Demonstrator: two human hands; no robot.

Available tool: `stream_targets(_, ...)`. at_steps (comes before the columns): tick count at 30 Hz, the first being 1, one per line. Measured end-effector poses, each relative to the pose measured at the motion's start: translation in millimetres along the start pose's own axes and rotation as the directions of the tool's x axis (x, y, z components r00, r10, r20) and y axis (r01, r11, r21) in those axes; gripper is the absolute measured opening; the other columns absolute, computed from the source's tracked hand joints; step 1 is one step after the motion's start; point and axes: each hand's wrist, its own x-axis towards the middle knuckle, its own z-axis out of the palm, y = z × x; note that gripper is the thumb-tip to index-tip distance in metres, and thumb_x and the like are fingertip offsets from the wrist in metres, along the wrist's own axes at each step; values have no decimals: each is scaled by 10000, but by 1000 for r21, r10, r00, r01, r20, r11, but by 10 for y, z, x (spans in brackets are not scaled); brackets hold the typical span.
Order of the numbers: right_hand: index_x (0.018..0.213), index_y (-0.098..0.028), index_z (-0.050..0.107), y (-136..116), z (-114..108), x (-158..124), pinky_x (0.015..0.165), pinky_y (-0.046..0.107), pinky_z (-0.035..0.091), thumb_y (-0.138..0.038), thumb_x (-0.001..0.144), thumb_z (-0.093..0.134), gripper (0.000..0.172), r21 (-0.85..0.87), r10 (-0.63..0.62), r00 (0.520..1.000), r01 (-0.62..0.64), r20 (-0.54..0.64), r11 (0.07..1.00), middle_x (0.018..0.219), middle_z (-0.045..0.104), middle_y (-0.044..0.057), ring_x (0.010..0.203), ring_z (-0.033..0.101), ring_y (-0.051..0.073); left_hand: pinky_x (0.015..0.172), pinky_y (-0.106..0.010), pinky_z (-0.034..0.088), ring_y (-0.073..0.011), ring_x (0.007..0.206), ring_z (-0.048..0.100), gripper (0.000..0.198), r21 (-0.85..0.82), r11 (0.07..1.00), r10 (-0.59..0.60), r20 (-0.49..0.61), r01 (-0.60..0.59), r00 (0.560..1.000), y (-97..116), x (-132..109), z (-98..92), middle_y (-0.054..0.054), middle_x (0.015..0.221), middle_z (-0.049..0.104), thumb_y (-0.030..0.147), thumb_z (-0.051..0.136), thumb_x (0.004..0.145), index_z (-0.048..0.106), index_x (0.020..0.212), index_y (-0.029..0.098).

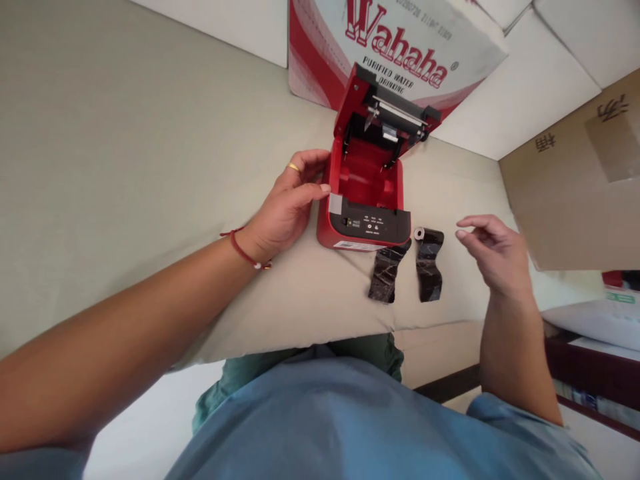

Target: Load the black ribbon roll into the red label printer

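A red and black printer [367, 180] stands on the pale table cover, its lid raised and its red inner compartment bare. My left hand [295, 197] rests against the printer's left side, thumb and fingers apart. To the right of the printer, my right hand [495, 250] hovers with thumb and forefinger slightly apart and nothing visible between them. Between that hand and the printer lies a small roll with a black ribbon strip [429, 267] trailing from it. Another crumpled black strip [387, 275] lies at the printer's front edge, its upper end partly hidden.
A red and white Wahaha carton [400, 47] stands behind the printer. At the right is a large brown cardboard box [575, 193]. The cover's front edge [320, 340] runs close to my lap. A white bag [595, 317] lies at the lower right.
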Motion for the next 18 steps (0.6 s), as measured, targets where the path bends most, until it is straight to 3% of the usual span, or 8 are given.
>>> stream_targets(2,1202,-305,862,91,87,37,714,377,646,-486,1007,850,267,-20,35,999,-35,-3,999,1317,795,102,790,689,185,1434,-593,407,-371,1616,573,485,5,1000,-21,-3,21,1000,15,-10,4,0,1530,769,409,974,845,795,1293,365)
stream_targets(6,1227,-291,881,176,227,128,860,464,692,-455,1002,771,299,-93,28,978,-9,209,996,1276,827,124,932,769,257,1430,-607,413,-374,1618,567,477,22,1000,-22,-4,22,1000,38,-22,5,13,1565,763,436,979,846,799,1285,384)
stream_targets(13,1286,-235,876,132,321,195,903,489,674,-369,963,764,367,-291,78,964,-1,253,957,1239,855,146,857,767,272,1390,-598,466,-376,1613,588,526,39,999,-8,7,8,1000,3,-18,-11,-34,1575,743,475,982,862,759,1323,352)
stream_targets(15,1220,-227,885,53,218,170,839,473,660,-418,981,766,328,-304,82,947,17,309,952,1128,856,139,801,750,270,1379,-574,479,-366,1600,600,537,28,1000,-11,0,11,1000,-7,-17,-11,-37,1567,743,470,982,858,754,1328,345)
stream_targets(18,1230,-278,898,-215,-190,112,685,418,624,-607,1022,802,401,-190,12,894,81,448,978,917,810,76,661,680,231,1368,-551,489,-356,1581,615,550,20,999,-26,-9,26,1000,-13,-16,-7,-36,1567,743,464,983,855,755,1338,338)
